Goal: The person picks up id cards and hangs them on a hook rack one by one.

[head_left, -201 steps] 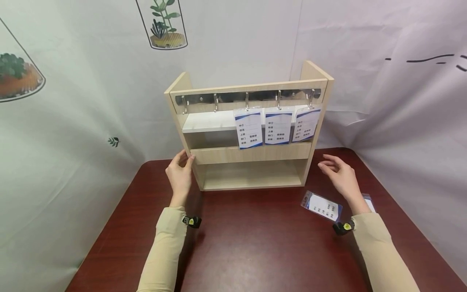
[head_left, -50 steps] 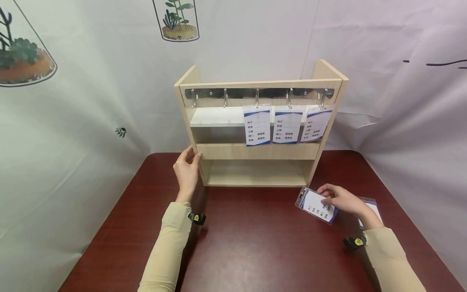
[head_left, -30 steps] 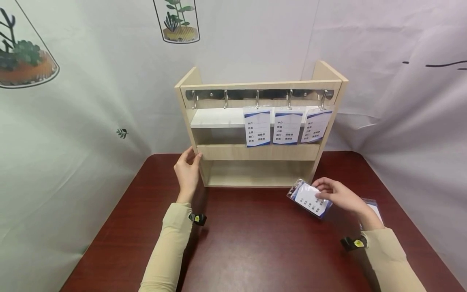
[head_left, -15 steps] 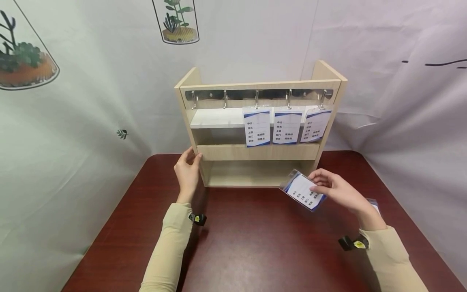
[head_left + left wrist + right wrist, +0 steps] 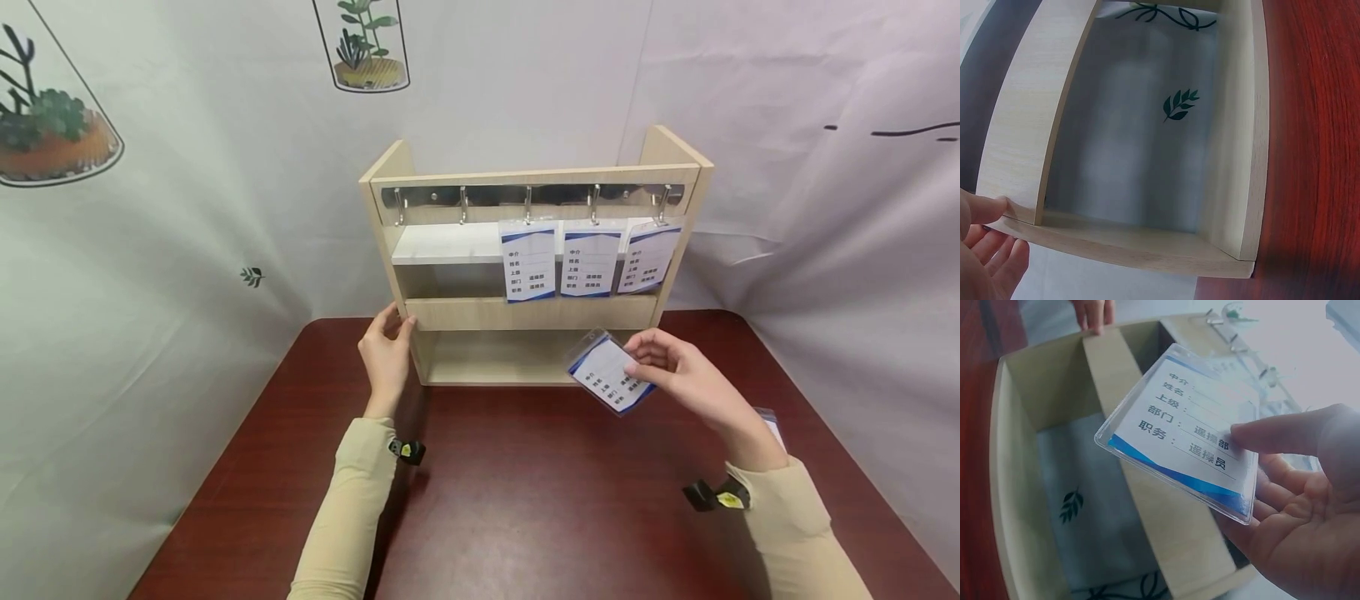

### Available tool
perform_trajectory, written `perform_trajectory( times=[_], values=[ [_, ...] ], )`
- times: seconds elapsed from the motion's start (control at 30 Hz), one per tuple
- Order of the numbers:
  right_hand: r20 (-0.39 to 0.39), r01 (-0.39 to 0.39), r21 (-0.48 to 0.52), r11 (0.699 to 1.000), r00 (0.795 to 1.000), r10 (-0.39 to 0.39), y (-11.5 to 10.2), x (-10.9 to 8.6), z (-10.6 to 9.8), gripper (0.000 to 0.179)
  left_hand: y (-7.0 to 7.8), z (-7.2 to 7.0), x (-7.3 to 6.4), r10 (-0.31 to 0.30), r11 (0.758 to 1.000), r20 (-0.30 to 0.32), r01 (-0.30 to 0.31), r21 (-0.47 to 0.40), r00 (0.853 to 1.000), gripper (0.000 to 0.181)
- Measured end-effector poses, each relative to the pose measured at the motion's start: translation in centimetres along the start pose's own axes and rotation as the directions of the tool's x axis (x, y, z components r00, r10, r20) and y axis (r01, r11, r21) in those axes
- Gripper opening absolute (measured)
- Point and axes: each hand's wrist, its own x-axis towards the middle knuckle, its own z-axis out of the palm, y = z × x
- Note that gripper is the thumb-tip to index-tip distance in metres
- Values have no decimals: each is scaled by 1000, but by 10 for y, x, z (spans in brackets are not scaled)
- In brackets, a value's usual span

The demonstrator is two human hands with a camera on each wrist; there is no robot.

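Between thumb and fingers, my right hand (image 5: 678, 371) pinches one edge of a badge (image 5: 609, 375), a white card with blue corners in a clear sleeve. It is tilted and off the table, in front of the rack's lower opening; the right wrist view shows the badge (image 5: 1185, 431) close up. My left hand (image 5: 386, 354) grips the left side panel of the wooden rack (image 5: 525, 315), thumb on the front, as the left wrist view also shows. Three similar badges (image 5: 528, 262) hang from the middle and right hooks; the two left hooks (image 5: 462, 206) are bare.
Another badge (image 5: 770, 423) lies on the dark red table (image 5: 510, 500), mostly hidden behind my right wrist. A metal hook strip (image 5: 495, 195) runs along the rack's top board. A pale printed cloth (image 5: 510, 92) hangs behind and at both sides.
My right hand has taken the badge from the table, raised it and carried it left toward the rack. The left hand keeps its grip on the side panel.
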Motion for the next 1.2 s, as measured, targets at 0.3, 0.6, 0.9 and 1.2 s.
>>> perform_trajectory(
  times=[0.3,0.6,0.9,1.2],
  values=[
    [-45,20,73,997,999,-17,-21,15,14,26,-1,0,0,3,1000,-4,-3,4,1000,38],
    [-139,81,222,972,989,-51,-40,29,29,18,0,1,1,13,1000,-14,-13,-3,1000,38],
    [-272,142,387,911,962,-35,-60,40,39,20,-1,2,2,23,1000,-16,-23,-9,1000,37],
    [-297,210,512,833,953,-58,-69,52,50,22,0,1,0,13,1000,-7,-13,-9,1000,38]
  ],
)
